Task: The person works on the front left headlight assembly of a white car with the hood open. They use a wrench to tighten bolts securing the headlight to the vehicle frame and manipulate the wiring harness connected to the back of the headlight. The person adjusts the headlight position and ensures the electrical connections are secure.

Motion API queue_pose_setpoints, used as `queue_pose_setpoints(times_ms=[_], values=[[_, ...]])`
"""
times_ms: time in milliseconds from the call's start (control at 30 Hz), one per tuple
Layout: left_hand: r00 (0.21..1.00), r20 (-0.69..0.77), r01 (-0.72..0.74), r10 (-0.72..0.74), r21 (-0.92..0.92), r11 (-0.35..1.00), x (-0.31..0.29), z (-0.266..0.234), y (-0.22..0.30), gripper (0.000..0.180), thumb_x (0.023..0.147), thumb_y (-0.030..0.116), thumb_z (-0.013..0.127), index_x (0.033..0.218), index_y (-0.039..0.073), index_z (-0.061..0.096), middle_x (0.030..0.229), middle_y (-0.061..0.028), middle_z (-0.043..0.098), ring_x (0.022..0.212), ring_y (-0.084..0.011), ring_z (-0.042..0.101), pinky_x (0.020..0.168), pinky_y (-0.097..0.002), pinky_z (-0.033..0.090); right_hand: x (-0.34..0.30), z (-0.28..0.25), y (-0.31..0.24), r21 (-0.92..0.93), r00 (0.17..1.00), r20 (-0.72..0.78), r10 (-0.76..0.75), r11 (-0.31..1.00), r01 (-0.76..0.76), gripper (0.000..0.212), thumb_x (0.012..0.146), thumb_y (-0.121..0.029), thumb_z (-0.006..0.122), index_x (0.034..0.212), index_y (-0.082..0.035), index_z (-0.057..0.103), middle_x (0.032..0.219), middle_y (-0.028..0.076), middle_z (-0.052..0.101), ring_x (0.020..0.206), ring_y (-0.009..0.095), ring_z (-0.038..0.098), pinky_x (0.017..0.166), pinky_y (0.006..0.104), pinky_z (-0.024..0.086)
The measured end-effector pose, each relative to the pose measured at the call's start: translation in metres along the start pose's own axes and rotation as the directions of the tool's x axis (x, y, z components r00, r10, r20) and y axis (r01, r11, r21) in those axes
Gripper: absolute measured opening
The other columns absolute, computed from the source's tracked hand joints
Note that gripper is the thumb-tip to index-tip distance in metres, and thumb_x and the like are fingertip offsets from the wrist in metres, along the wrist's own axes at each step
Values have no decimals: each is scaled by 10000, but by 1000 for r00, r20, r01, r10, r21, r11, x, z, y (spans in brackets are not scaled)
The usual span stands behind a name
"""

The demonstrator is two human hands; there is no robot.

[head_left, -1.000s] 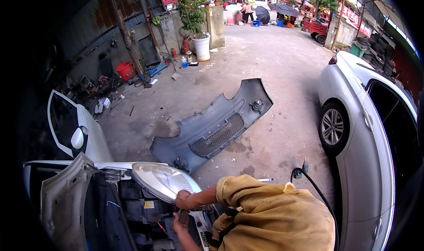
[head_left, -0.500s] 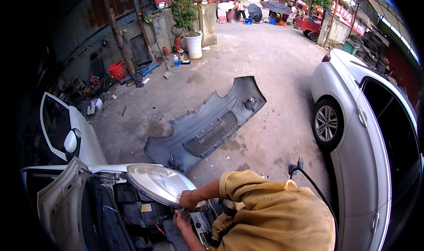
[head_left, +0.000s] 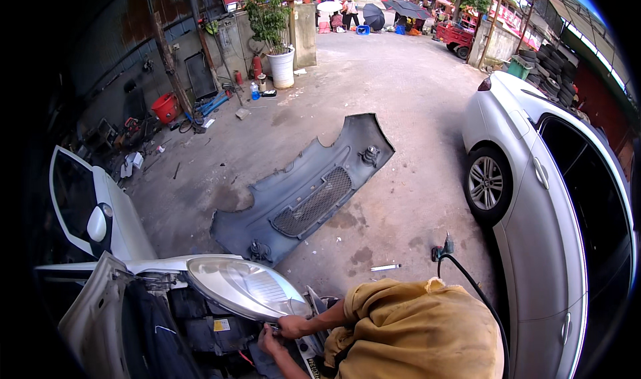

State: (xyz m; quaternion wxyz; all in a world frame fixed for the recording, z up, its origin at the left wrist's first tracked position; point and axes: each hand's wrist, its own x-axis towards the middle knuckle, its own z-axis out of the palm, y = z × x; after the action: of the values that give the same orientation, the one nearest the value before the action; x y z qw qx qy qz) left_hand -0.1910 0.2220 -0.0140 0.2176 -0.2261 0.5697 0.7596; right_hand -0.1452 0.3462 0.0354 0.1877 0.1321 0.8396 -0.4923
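Observation:
Both hands work close together at the inner corner of a car's clear headlight, beside the open engine bay. My right hand reaches in from the right with its fingers closed, just below the lamp's tip. Next to it, my left hand comes from the lower edge, fingers pinched. Something small and dark shows between the two hands, too little of it to name. In the bay lie black parts, one with a yellow-and-white label. The raised hood stands at the left.
A detached grey bumper lies on the concrete ahead. A power drill and black hose are at the right, near a silver car. An open white door juts out at left. A white stick-like piece lies nearby.
My right hand has dropped from the headlight's edge toward my left hand. The left hand has shifted slightly. The whole view has moved a little, and the white stick-like piece now shows fully.

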Motion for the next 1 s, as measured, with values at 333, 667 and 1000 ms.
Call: queue_pose_setpoints(times_ms=[333,667,1000], values=[[995,67,74,-69,-80,994,3,-18,-4,219,867,233,641,915,27,581,695,-33,577,577,-134,572,487,-250,457,19,0,8,-83,981,117,-156,983,166,370,824,-360,572,862,-6,669,833,211,656,802,354,640,699,427,495],[986,166,29,-16,-80,996,2,-23,-16,284,893,273,598,1007,15,571,827,-66,619,792,-226,650,660,-346,544,59,-37,0,-527,759,476,-445,547,651,264,729,-282,631,774,-27,683,773,177,666,782,340,657,690,440,523],[995,-57,75,-76,-31,997,-2,-6,2,193,879,129,610,955,-41,560,721,-76,565,575,-180,554,550,-352,530,8,-44,-17,-315,971,161,-178,923,222,407,769,-407,614,854,-14,672,836,210,653,847,373,634,727,446,501]])
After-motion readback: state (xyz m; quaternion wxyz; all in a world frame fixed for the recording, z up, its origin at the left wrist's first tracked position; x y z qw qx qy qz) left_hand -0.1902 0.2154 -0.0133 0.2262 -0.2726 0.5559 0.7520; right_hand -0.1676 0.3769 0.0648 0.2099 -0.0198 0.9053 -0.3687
